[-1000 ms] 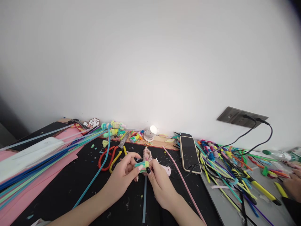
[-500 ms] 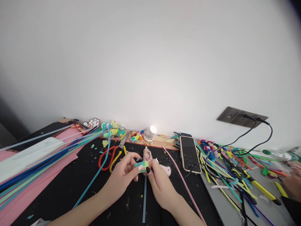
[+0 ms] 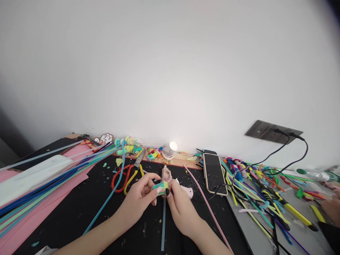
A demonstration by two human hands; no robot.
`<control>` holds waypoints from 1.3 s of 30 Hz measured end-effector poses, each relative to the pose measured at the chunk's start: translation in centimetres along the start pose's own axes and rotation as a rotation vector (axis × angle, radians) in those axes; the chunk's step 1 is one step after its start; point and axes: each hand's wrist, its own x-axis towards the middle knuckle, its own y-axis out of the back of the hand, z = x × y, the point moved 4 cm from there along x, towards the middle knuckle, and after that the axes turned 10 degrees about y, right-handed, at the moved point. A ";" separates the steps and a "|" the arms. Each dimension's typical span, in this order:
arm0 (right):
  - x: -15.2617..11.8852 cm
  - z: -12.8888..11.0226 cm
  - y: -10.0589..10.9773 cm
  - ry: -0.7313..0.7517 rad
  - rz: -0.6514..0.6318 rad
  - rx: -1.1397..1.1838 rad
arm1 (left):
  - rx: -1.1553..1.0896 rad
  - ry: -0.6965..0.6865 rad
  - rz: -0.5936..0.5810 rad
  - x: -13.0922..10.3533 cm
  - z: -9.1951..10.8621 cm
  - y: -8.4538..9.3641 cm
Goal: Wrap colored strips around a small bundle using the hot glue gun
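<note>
Between my two hands is a small fuzzy piece of teal, green and yellow pipe cleaner (image 3: 160, 187). My left hand (image 3: 142, 193) pinches its left end between thumb and fingers. At its yellow right end, my right hand (image 3: 180, 205) is closed, with the dark thumbnail against it. Just behind the piece lies a pale pink glue gun (image 3: 166, 173), partly hidden by my hands, its nozzle toward the wall. A translucent glue stick (image 3: 163, 226) runs from it toward me. Left of my left hand lie pliers with red handles (image 3: 127, 180) and yellow handles (image 3: 131, 182).
Long pipe cleaners (image 3: 53, 184) lie on pink sheets (image 3: 79, 177) at left. A paper cup (image 3: 170, 150) stands by the wall. Right are a phone (image 3: 214, 173), a power cord (image 3: 271, 156), yellow-black pliers (image 3: 292, 212) and many loose pipe cleaners. Another person's hand (image 3: 330, 209) shows at the right edge.
My hands hold almost the same pose around the pipe cleaner piece, the left fingers shifting only slightly. The other person's hand at the right edge has moved a little.
</note>
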 end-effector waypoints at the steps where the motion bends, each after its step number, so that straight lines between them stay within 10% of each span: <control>1: 0.0 0.0 0.0 0.002 -0.004 0.003 | 0.002 0.001 -0.005 0.0 -0.1 0.0; 15: 0.3 0.3 0.4 0.012 -0.053 -0.092 | 0.014 0.052 -0.118 0.2 -1.0 -0.8; 27: -0.1 1.0 2.1 0.003 0.271 -0.157 | -0.100 0.100 -0.037 0.0 -0.3 -0.1; 39: -0.3 1.6 1.8 -0.095 0.276 -0.235 | -0.030 0.037 0.003 -0.2 0.0 -0.1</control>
